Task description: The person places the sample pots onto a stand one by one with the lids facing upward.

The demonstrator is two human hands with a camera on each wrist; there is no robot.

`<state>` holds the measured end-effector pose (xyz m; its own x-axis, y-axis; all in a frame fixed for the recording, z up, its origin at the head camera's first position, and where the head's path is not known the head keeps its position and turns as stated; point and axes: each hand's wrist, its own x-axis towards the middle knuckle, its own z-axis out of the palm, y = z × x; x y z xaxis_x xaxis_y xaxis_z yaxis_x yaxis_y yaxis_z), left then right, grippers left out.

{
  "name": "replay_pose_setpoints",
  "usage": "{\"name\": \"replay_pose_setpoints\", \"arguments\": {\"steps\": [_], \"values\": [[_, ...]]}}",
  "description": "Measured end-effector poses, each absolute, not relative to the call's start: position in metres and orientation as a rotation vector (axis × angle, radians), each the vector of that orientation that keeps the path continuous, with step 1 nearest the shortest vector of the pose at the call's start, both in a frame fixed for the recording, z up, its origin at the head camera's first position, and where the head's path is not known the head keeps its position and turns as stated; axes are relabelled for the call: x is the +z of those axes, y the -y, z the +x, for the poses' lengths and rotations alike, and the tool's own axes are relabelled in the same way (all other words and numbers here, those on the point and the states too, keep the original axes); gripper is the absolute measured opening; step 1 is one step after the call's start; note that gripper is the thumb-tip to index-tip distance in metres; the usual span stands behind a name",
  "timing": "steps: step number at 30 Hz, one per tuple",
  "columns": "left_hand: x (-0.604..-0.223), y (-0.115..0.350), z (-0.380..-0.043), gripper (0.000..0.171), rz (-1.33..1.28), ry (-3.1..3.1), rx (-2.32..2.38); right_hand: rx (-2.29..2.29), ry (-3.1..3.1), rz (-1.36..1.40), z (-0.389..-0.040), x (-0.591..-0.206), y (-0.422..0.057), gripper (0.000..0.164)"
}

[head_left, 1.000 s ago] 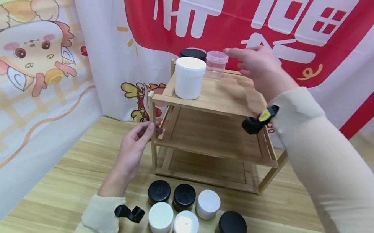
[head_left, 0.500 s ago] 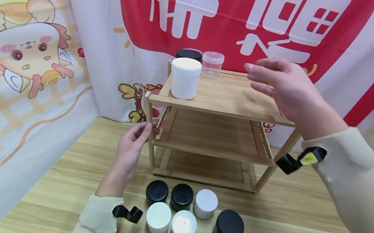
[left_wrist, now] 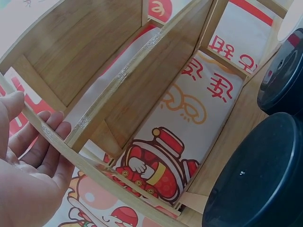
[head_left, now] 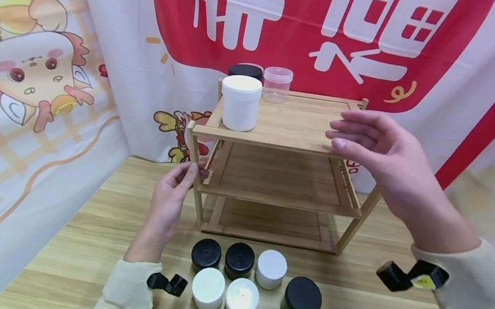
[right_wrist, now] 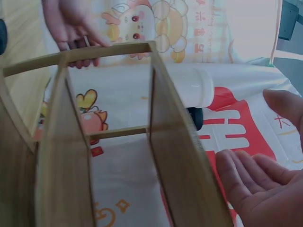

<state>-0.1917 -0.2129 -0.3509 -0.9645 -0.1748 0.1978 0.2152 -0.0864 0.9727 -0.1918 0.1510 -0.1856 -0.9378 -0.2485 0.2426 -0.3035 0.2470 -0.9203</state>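
A three-tier wooden shelf rack (head_left: 311, 121) stands in front of me. My left hand (head_left: 169, 194) holds its left front post; in the left wrist view the thumb (left_wrist: 12, 104) is on one side and the fingers lie across the other. My right hand (head_left: 388, 163), holding nothing, is raised by the right front corner of the top tier, fingers extended and thumb apart. At the top tier's left front sits a tall white jar (head_left: 240, 104). Behind it stand a partly hidden black-lidded jar (head_left: 242, 70) and a clear jar (head_left: 277, 85).
Several lidded jars stand on the wood-grain surface before the rack: black ones (head_left: 206, 254) and white ones (head_left: 208, 287), with a larger black jar (head_left: 301, 301) to their right. A printed cloth (head_left: 226, 14) hangs behind the rack and on the left.
My right hand has drawn away from beside the clear jar, moving right and down towards me. The left hand keeps its hold on the post, and the jars stay put.
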Motion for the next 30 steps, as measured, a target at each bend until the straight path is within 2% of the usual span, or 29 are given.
{"name": "replay_pose_setpoints", "arguments": {"steps": [5, 11, 16, 30], "values": [[-0.352, 0.212, -0.193, 0.041, -0.042, 1.931, -2.14, 1.852, 2.326, 0.548, -0.181, -0.209, -0.158, 0.056], [-0.351, 0.212, -0.193, 0.047, -0.034, 1.928, -2.137, 2.026, 2.064, 0.712, -0.175, -0.233, -0.166, 0.05], [-0.351, 0.211, -0.192, 0.049, -0.041, 1.913, -2.125, 2.036, 2.062, 0.792, -0.172, -0.251, -0.17, 0.05], [-0.35, 0.211, -0.191, 0.047, -0.011, 1.929, -2.127, 1.872, 2.273, 0.686, -0.164, -0.31, -0.176, 0.046]]}}
